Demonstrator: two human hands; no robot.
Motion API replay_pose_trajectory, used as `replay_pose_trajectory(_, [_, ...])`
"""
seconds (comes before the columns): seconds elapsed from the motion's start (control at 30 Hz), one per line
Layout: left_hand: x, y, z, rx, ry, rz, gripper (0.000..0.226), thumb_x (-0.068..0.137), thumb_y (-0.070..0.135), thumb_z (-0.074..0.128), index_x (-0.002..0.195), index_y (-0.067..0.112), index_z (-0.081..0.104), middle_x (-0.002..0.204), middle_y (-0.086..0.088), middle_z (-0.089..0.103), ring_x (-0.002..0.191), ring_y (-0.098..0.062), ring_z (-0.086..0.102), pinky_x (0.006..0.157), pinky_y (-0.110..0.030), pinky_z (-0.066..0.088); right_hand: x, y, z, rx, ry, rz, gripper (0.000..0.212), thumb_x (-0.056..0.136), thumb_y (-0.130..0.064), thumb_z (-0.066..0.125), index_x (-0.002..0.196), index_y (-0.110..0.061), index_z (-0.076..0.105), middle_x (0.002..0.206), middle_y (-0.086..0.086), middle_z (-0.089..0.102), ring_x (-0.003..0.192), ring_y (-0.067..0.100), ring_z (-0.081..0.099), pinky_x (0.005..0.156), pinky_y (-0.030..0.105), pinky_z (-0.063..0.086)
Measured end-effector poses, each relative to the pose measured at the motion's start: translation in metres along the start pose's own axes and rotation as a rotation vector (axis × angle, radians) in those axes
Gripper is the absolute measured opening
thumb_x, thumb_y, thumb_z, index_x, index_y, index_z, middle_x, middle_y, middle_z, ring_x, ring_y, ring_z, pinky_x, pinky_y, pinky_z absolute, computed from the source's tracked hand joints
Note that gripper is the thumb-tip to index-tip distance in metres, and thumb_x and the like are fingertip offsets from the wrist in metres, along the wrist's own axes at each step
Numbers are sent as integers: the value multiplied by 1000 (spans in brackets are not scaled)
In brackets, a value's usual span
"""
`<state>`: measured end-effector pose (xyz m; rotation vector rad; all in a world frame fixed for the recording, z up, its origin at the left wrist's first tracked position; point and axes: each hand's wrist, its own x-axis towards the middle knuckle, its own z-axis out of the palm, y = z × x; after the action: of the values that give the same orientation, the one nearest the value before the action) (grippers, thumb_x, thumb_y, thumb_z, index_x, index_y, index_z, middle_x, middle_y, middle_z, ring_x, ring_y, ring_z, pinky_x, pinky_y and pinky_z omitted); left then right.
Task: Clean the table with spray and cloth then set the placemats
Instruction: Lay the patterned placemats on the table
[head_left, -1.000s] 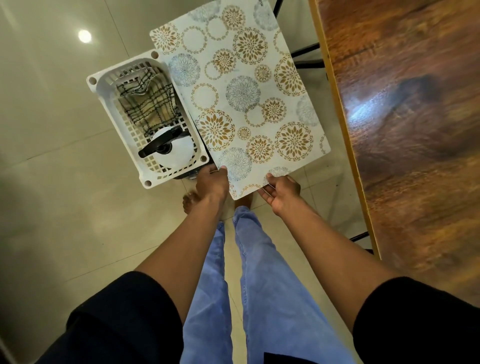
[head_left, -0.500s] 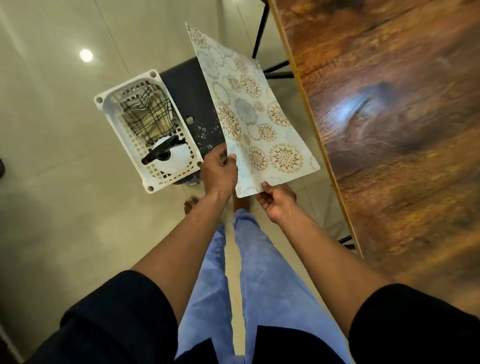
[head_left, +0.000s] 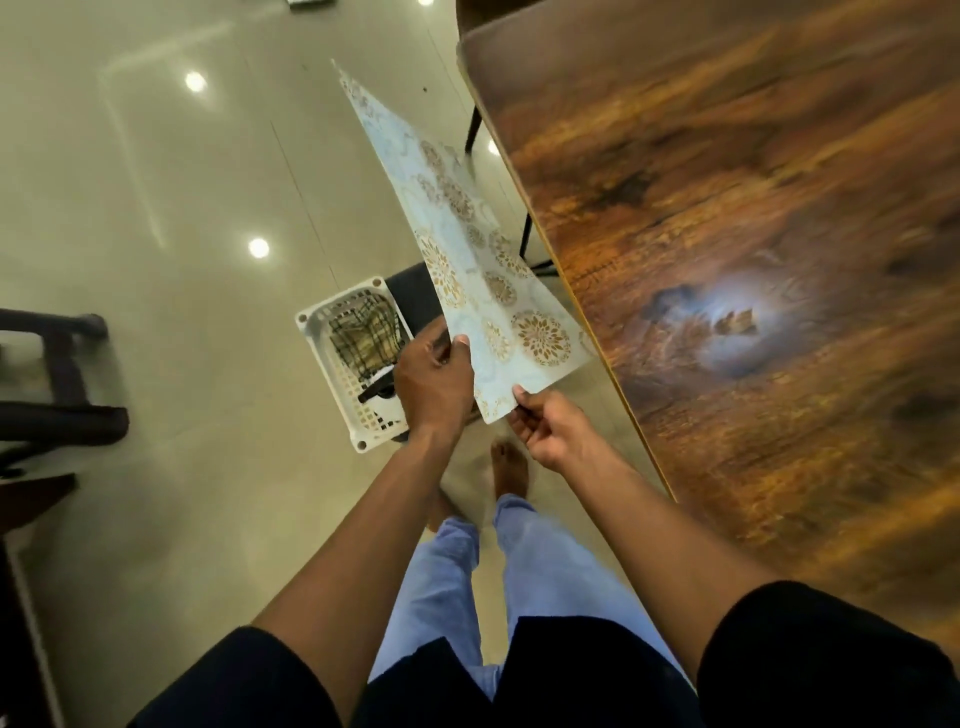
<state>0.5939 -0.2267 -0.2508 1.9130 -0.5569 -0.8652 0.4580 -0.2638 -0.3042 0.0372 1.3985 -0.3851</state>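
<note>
A pale placemat (head_left: 467, 249) with gold and grey flower rounds is held up in the air, tilted on edge beside the table. My left hand (head_left: 434, 382) grips its near left edge, thumb on top. My right hand (head_left: 550, 428) pinches its near corner from below. The wooden table (head_left: 753, 234) with a dark brown grain fills the right side. A white plastic basket (head_left: 332, 325) sits below my left hand; it holds a checked cloth (head_left: 363, 335) and a white spray bottle with a black trigger (head_left: 379, 392), partly hidden by my hand.
The basket stands on a dark stool (head_left: 415, 299) on the glossy tiled floor (head_left: 182, 208). Black table legs (head_left: 524, 239) show under the table's left edge. Dark furniture (head_left: 47, 395) stands at the far left. My bare feet (head_left: 509, 465) are below the hands.
The placemat has been lifted off the stool and raised higher, tilting more steeply on edge toward the table. Both hands keep their hold. The view has swung back and rightward.
</note>
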Motion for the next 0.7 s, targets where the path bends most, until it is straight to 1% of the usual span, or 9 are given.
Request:
replay_pose_trajectory(0.1, [-5,25,-18,39,75,28,22,106,8,63,120,7,80,100,3,82,84,13,71,64,-4,44,-23,-1,20,-16,-56,7,13,96,2,65,90,-9,65,67,3,72,55,11,67,47,20,55])
replay_pose_trajectory(0.17, [-7,39,-35,30,128,-3,16,105,11,63,107,10,80,80,10,73,63,12,63,61,-14,43,-41,-1,34,-30,-90,-6,12,97,4,64,93,-8,65,63,4,73,50,11,68,46,21,54])
replay_pose_trajectory(0.27, [-5,55,-58,-30,211,-29,23,98,18,62,79,29,67,64,10,58,56,-7,51,62,-37,50,-64,-4,57,-69,-123,-55,14,97,4,63,95,-9,65,66,4,74,61,13,69,48,21,56])
replay_pose_trajectory(0.3, [-7,61,-66,-65,218,-31,27,97,18,61,73,30,60,62,9,54,55,-12,47,58,-37,48,-72,-5,64,-79,-143,-80,15,97,5,63,96,-10,65,69,3,74,61,13,69,48,21,56])
replay_pose_trajectory(0.4, [-8,76,-91,-149,212,-23,34,100,8,60,73,22,45,63,10,45,47,-3,37,50,-18,37,-96,-8,81,-88,-207,-190,19,98,6,60,105,-10,66,88,7,76,67,16,72,48,23,55])
replay_pose_trajectory(0.47, [-6,81,-109,-236,168,-14,28,103,11,62,79,21,51,70,10,54,58,-3,48,62,-23,44,-112,-13,86,-92,-216,-294,24,97,8,61,114,-8,68,101,9,76,76,19,73,51,24,57])
replay_pose_trajectory(0.57, [3,90,-130,-358,119,-5,6,103,26,62,106,25,67,101,-3,73,97,-25,71,91,-49,59,-133,-23,82,-93,-219,-457,31,94,9,65,121,-5,69,117,13,75,86,22,75,61,29,61])
replay_pose_trajectory(0.63, [14,93,-134,-413,86,16,28,96,37,63,122,29,69,123,-4,76,119,-33,72,110,-62,55,-150,-27,73,-83,-212,-555,29,93,9,66,118,-5,69,115,13,76,87,23,75,65,33,63])
replay_pose_trajectory(0.7, [17,102,-129,-432,39,70,45,98,36,63,142,26,62,139,-1,71,132,-28,67,118,-62,48,-166,-28,62,-67,-197,-634,32,92,8,68,121,-3,69,110,13,77,88,25,76,74,40,64])
